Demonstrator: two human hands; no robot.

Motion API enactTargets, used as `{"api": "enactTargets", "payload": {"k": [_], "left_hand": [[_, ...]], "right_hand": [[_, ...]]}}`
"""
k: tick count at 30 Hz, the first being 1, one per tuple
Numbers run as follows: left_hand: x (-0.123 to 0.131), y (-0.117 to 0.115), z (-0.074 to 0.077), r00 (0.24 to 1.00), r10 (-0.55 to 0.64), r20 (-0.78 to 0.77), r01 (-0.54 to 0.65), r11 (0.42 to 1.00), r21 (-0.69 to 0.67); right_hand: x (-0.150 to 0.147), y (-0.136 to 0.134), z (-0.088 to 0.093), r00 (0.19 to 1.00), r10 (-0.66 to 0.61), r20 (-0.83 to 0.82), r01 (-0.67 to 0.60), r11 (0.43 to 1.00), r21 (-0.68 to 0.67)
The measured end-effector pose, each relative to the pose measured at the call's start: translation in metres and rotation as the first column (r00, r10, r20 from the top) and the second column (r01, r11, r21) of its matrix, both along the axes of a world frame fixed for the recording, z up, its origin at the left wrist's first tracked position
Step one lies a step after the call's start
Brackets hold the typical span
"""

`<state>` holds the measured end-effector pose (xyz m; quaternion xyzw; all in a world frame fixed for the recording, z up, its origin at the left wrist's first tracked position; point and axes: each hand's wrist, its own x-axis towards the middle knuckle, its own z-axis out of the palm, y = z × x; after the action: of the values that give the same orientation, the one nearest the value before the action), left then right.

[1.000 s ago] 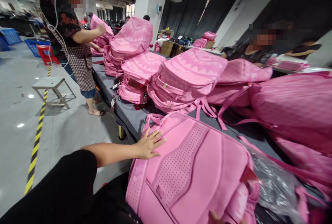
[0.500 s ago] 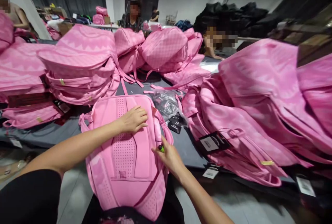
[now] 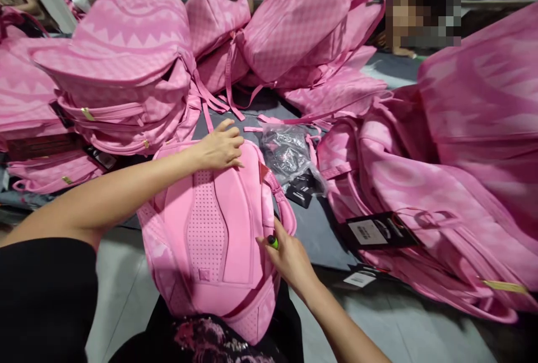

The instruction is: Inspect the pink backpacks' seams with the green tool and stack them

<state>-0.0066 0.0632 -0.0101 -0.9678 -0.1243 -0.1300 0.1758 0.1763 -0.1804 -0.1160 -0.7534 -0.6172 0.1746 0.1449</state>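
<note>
A pink backpack [image 3: 237, 228] leans back-panel up from the table edge onto my lap, its perforated padding facing me. Across its top lies my left hand [image 3: 221, 147], fingers apart and resting on the fabric. At the backpack's right side, my right hand [image 3: 292, 259] is closed around a small green tool with a black end [image 3: 273, 241]; the rest of the tool is hidden in the palm. That hand's fingertips also touch the side by the shoulder strap [image 3: 287, 209]. Beyond the right hand lies a clear plastic bag [image 3: 286, 153] next to black tags [image 3: 303, 190].
Pink backpacks are piled at the left [image 3: 126, 66], at the back [image 3: 294, 32] and at the right [image 3: 454, 184], some with hang tags [image 3: 376, 231]. The dark grey table [image 3: 323, 237] runs beneath them. Other people work behind, one person's arm [image 3: 397, 43] reaching onto the table.
My left hand has slid from the middle of the padding up to the backpack's top edge. My right hand keeps its hold at the side. The view has tilted downward.
</note>
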Motion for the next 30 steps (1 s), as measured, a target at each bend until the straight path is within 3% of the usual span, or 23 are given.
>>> {"api": "enactTargets", "payload": {"k": [2, 7, 10, 13, 16, 19, 22, 25, 28, 30], "left_hand": [[-0.002, -0.003, -0.003, 0.999, -0.036, 0.019, 0.036, 0.999, -0.001], [0.005, -0.039, -0.03, 0.975, -0.219, 0.03, 0.221, 0.963, -0.154], [0.01, -0.051, -0.039, 0.967, -0.252, 0.039, 0.254, 0.946, -0.201], [0.01, -0.051, -0.042, 0.969, -0.245, 0.03, 0.245, 0.937, -0.249], [0.009, -0.044, -0.043, 0.968, -0.25, 0.021, 0.245, 0.927, -0.284], [0.01, -0.039, -0.045, 0.965, -0.264, 0.014, 0.25, 0.896, -0.367], [0.016, -0.032, -0.051, 0.962, -0.272, 0.006, 0.245, 0.855, -0.458], [0.021, -0.026, -0.057, 0.956, -0.291, 0.048, 0.275, 0.821, -0.5], [0.021, -0.03, -0.057, 0.956, -0.282, 0.082, 0.284, 0.82, -0.498], [0.019, -0.036, -0.056, 0.961, -0.266, 0.071, 0.267, 0.84, -0.472]], "right_hand": [[0.001, 0.001, 0.003, 1.0, -0.017, -0.013, 0.016, 1.0, -0.027], [0.008, -0.001, 0.024, 0.996, -0.023, -0.084, 0.014, 0.994, -0.104], [0.014, -0.004, 0.055, 0.969, -0.081, -0.234, 0.106, 0.99, 0.098], [0.02, 0.0, 0.082, 0.92, -0.07, -0.386, 0.211, 0.918, 0.336], [0.018, 0.019, 0.091, 0.841, -0.006, -0.54, 0.204, 0.929, 0.308], [0.005, 0.038, 0.085, 0.707, 0.013, -0.707, 0.277, 0.915, 0.293], [-0.011, 0.046, 0.071, 0.646, 0.143, -0.75, 0.376, 0.795, 0.476], [-0.026, 0.044, 0.055, 0.709, 0.142, -0.691, 0.391, 0.736, 0.552], [-0.032, 0.034, 0.037, 0.819, -0.02, -0.573, 0.423, 0.697, 0.579], [-0.031, 0.027, 0.025, 0.836, -0.113, -0.537, 0.464, 0.667, 0.582]]}}
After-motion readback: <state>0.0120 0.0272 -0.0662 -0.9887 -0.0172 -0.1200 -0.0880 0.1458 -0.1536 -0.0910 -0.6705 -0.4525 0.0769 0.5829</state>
